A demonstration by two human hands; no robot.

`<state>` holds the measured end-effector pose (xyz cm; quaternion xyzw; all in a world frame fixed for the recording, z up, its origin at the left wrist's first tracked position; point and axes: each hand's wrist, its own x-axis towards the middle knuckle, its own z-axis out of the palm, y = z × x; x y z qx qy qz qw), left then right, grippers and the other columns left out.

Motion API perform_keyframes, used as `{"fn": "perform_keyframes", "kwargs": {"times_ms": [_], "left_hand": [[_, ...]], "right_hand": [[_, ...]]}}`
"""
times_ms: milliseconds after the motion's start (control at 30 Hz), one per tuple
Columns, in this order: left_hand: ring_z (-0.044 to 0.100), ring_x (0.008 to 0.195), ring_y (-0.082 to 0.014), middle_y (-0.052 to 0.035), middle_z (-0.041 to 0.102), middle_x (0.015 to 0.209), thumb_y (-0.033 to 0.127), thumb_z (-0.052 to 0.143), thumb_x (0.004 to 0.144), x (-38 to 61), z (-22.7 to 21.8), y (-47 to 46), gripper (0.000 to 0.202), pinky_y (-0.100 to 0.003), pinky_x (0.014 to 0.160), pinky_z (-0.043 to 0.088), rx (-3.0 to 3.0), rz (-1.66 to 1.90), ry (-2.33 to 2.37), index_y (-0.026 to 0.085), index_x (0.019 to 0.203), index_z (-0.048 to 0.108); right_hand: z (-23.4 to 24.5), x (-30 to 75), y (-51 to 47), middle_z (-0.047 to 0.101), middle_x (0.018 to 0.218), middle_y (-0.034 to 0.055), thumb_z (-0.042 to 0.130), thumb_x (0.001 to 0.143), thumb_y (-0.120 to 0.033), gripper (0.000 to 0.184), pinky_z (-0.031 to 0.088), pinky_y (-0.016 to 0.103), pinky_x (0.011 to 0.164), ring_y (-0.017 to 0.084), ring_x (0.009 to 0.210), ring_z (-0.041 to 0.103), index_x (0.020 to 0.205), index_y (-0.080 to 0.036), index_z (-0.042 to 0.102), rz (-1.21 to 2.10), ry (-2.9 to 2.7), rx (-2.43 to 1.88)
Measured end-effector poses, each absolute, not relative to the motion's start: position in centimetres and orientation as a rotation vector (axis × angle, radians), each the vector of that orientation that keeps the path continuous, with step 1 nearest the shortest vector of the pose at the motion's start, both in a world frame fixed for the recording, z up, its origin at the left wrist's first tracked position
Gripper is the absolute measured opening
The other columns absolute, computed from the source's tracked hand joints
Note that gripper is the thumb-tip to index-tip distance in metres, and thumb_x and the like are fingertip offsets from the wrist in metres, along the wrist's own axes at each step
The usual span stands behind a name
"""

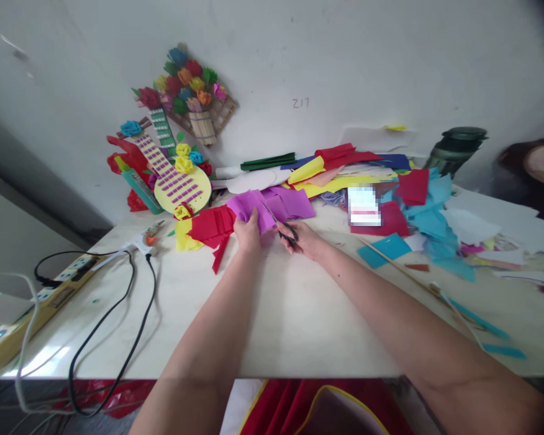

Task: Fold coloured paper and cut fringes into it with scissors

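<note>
My left hand (248,229) is closed on a folded piece of purple paper (249,204), thumb on top, holding it just above the table. In my right hand (304,239) is a pair of scissors (288,232) with dark handles, fingers around the loops. The blades point up and to the left and lie against the purple paper, near its right part. More purple paper (294,203) lies right behind the blades. Left of my left hand, folded red paper (211,225) rests partly over yellow paper (188,235).
A guitar-shaped craft (184,190) with paper flowers leans at the back left, near a green bottle (140,190). A glue gun (140,241) and corded power strip (58,290) lie left. Coloured paper (435,223), a thin stick (394,263) and a dark jar (456,151) are right.
</note>
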<state>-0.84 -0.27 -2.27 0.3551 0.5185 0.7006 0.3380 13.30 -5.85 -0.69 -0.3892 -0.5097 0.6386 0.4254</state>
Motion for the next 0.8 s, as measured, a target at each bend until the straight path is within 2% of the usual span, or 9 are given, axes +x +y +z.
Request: {"fn": "perform_keyframes", "kwargs": {"times_ms": [233,367,533,800], "left_hand": [[0.063,0.077,-0.0171,-0.0063,0.065,0.083,0.035,0.067,0.065,-0.8,-2.1,-0.4,0.034,-0.028,0.071,0.049,0.896,1.833,1.312,0.014,0.090,0.059],[0.062,0.074,-0.0168,-0.0059,0.063,0.079,0.033,0.067,0.065,-0.5,-1.5,-0.9,0.031,-0.029,0.070,0.049,0.866,1.824,1.281,0.013,0.087,0.059],[0.061,0.069,-0.0149,-0.0043,0.063,0.076,0.033,0.069,0.063,-0.2,-0.9,-1.6,0.031,-0.028,0.070,0.049,0.874,1.833,1.215,0.013,0.084,0.058],[0.061,0.072,-0.0168,-0.0033,0.062,0.073,0.037,0.071,0.060,-0.4,-1.7,-1.0,0.037,-0.030,0.070,0.048,0.901,1.808,1.224,0.013,0.086,0.059]], "right_hand": [[-1.2,13.1,-5.5,0.053,0.048,-0.0057,0.066,0.068,-0.051,0.037,0.023,0.016,0.028,0.006,0.032,0.044,0.077,-0.017,0.052,1.565,-1.304,-0.967],[-1.0,13.3,-5.7,0.054,0.049,-0.0047,0.062,0.070,-0.056,0.042,0.020,0.015,0.026,0.007,0.033,0.047,0.079,-0.016,0.051,1.583,-1.336,-0.896],[-0.9,13.5,-5.6,0.056,0.050,-0.0023,0.059,0.070,-0.062,0.048,0.022,0.015,0.024,0.007,0.034,0.049,0.078,-0.015,0.052,1.616,-1.339,-0.867],[-0.6,13.5,-5.6,0.056,0.048,-0.0017,0.060,0.068,-0.063,0.048,0.022,0.015,0.023,0.007,0.033,0.049,0.069,-0.016,0.050,1.617,-1.334,-0.884]]}}
